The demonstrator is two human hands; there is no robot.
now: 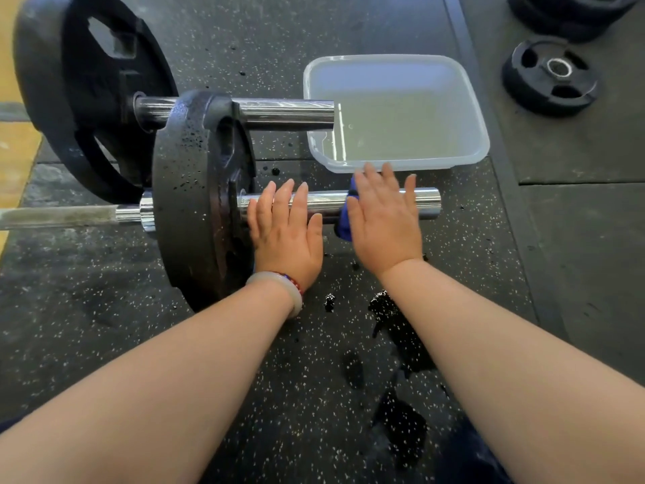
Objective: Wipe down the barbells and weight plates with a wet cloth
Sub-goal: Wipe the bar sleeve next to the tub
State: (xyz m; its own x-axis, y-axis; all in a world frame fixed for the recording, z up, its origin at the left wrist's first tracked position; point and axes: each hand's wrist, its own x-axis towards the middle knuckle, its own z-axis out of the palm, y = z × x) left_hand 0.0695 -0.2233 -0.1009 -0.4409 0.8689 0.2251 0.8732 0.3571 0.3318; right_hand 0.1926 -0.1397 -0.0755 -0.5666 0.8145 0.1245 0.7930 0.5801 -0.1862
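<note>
The right hand (pixel 384 218) presses the blue cloth (pixel 343 227) on the barbell (pixel 427 204), near the wet weight plate (pixel 190 204), fingers straight. The left hand (pixel 286 228) lies flat beside that plate. I think the other plates (pixel 549 76) are not wiped yet.

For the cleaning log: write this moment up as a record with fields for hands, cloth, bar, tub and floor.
left hand: flat on the near barbell sleeve, beside the near plate
right hand: fingers straight, pressing the blue cloth onto that sleeve
tub: clear plastic, holds water, behind the sleeve
floor: speckled rubber, wet patches by the forearms
far barbell: carries a larger plate
</note>
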